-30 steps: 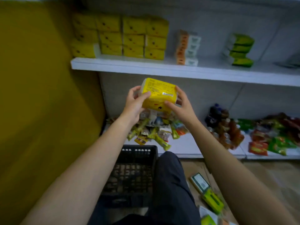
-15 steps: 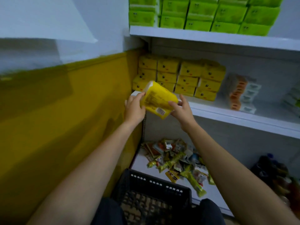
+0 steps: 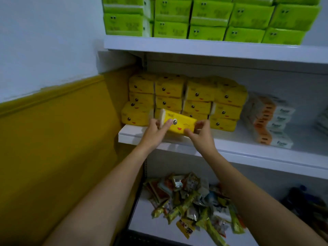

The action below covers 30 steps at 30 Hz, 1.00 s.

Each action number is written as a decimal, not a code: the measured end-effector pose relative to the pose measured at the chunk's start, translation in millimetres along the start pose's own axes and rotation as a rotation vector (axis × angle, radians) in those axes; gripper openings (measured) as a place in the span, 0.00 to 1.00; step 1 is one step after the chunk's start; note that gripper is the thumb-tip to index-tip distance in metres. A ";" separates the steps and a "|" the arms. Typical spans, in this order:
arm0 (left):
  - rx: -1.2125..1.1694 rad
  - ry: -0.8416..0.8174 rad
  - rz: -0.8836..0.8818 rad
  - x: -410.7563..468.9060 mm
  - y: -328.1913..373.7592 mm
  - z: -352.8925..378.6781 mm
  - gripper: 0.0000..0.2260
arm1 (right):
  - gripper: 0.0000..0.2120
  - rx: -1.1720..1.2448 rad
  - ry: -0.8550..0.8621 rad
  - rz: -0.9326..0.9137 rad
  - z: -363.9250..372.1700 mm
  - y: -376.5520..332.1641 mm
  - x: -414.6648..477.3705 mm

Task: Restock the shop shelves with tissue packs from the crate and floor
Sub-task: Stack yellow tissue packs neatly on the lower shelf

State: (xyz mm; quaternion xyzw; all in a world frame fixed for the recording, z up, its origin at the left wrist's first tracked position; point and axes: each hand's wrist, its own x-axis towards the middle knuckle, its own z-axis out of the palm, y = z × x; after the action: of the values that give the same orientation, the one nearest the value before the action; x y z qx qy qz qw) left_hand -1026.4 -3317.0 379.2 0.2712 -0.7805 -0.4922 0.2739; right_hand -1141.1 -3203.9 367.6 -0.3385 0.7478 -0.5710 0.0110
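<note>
Since the earlier frames the yellow tissue pack (image 3: 179, 124) has gone from chest height, below the shelf edge, up to the middle shelf (image 3: 248, 153), and has turned so its printed face points toward the camera.

Position: the pack sits over the near left part of the middle shelf, just in front of the bottom row of the stacked yellow packs (image 3: 186, 98). It tilts slightly, left end higher. Whether its underside already touches the board cannot be told.

Hands: the left hand (image 3: 152, 132) holds the left end, one finger laid nearly straight across the front face and the rest wrapped at the end. The right hand (image 3: 200, 134) pinches the right end, thumb under, fingers curled over the top. Both are closed on the pack.

Handling, as a judgement: the pack looks light and soft, a film-wrapped block that yields under pressure and may slide on its glossy wrap. It is best held by the two short ends, as now, with moderate squeeze. A hard grip would dent it and spoil the row.

Surroundings: green packs (image 3: 209, 20) fill the upper shelf. Orange-and-white packs (image 3: 268, 121) stand to the right on the middle shelf. Loose snack sachets (image 3: 191, 199) lie on the lower shelf.

Task status: the placing step is in hand and the release is not yet done.
</note>
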 end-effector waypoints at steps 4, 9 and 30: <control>0.305 0.014 0.046 32.9 -28.2 11.6 0.17 | 0.19 -0.177 -0.076 -0.035 4.6 26.4 18.4; 0.339 0.258 0.210 48.7 -41.6 21.2 0.25 | 0.30 -0.107 -0.122 0.019 18.4 35.5 42.0; 1.358 0.421 0.362 80.9 -61.1 -90.4 0.24 | 0.30 -0.299 -0.292 -0.336 129.6 -42.8 68.4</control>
State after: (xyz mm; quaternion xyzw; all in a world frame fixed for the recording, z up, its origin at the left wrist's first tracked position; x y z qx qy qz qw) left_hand -1011.1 -3451.6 369.2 0.3368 -0.8769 0.2153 0.2669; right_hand -1120.4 -3354.1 384.7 -0.5348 0.7476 -0.3928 -0.0264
